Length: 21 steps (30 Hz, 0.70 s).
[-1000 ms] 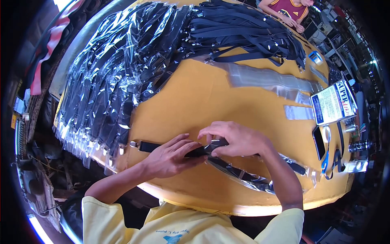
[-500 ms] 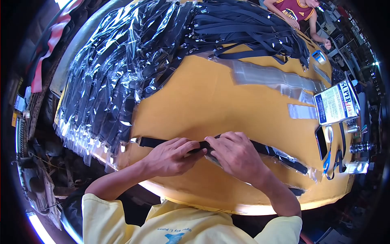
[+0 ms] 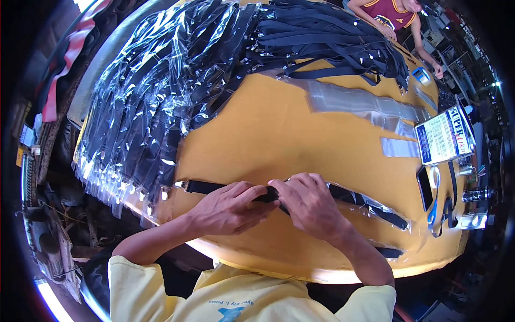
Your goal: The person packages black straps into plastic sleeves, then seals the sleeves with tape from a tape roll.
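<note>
A black strap [image 3: 204, 187] with a shiny metal clip at its left end lies across the front of the table. My left hand [image 3: 232, 210] pinches it near its middle, fingers closed. Close beside it, my right hand [image 3: 313, 208] grips the same dark band between thumb and fingers. Where the two hands meet, the fingers partly hide the strap. To the right of my hands extends a black strap in a clear plastic sleeve [image 3: 370, 204]; whether it joins the held piece is hidden. Another dark strap end [image 3: 389, 252] lies near my right forearm.
Many plastic-wrapped straps [image 3: 134, 112] cover the left side, with loose black straps [image 3: 327, 43] at the back. Empty clear sleeves [image 3: 354, 102], a white box [image 3: 445, 137], a phone [image 3: 424, 188] and blue-handled scissors [image 3: 432, 212] lie right. A co-worker [image 3: 394, 16] sits at the far edge.
My hands stay nearly in place, with the fingers shifting slightly on the strap. The strap's clip end has moved a little to the right. The co-worker's hand at the far right has lowered.
</note>
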Each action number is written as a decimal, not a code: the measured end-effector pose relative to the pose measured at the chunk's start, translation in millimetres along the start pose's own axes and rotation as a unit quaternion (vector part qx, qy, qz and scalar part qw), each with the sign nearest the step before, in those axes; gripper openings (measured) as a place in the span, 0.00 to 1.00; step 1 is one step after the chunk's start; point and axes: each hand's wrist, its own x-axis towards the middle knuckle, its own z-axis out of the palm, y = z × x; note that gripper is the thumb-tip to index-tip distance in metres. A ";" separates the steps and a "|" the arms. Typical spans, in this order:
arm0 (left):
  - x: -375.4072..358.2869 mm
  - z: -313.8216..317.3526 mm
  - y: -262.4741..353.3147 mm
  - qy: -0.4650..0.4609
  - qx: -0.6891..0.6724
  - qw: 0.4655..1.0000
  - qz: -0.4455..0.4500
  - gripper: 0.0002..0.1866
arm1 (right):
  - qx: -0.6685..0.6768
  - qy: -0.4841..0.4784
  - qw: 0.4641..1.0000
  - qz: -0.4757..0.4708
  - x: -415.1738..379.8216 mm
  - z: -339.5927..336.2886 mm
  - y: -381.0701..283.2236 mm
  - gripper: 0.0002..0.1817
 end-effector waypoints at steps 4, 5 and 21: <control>0.2 -1.1 0.0 0.007 -0.017 1.000 -0.001 0.20 | 0.018 0.017 1.000 0.006 -0.5 3.1 -0.4 0.27; 0.2 -0.8 -0.3 0.007 -0.017 1.000 -0.001 0.20 | 0.018 0.017 1.000 0.006 -0.5 3.1 -0.4 0.27; -4.0 3.5 -0.6 0.025 -0.017 1.000 -0.008 0.19 | -0.010 -0.011 0.999 0.035 3.5 -10.8 -11.8 0.27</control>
